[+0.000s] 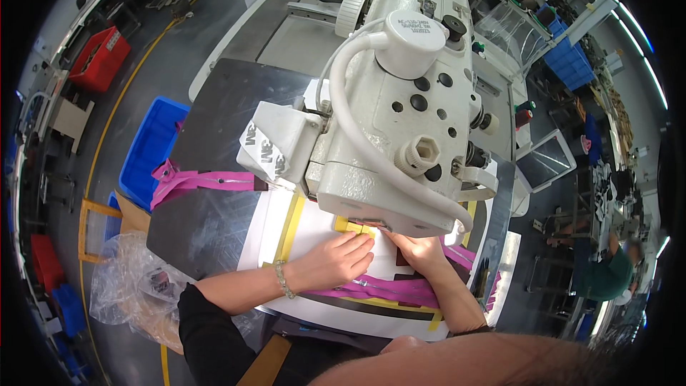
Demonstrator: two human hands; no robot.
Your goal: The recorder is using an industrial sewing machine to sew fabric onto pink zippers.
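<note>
Both my hands are under the head of a large white industrial sewing machine point(386, 136). My left hand point(332, 261) comes in from the left, its fingers bent and close together, fingertips at a small yellow-taped piece point(346, 226). My right hand point(421, 251) reaches in from the right, fingers drawn together toward the same spot; what its tips hold is hidden below the machine head. A white sheet point(268, 225) edged with yellow tape lies beneath. A magenta zipper strip point(386, 290) passes below my wrists, and another magenta zipper length point(214, 181) lies at the left.
A dark metal plate point(207, 232) surrounds the work area. At the left stand a blue bin point(151, 146), a clear plastic bag point(132, 279) and a red crate point(100, 58). A person in green point(606, 275) is at the far right. Thread spools point(524, 114) stand right of the machine.
</note>
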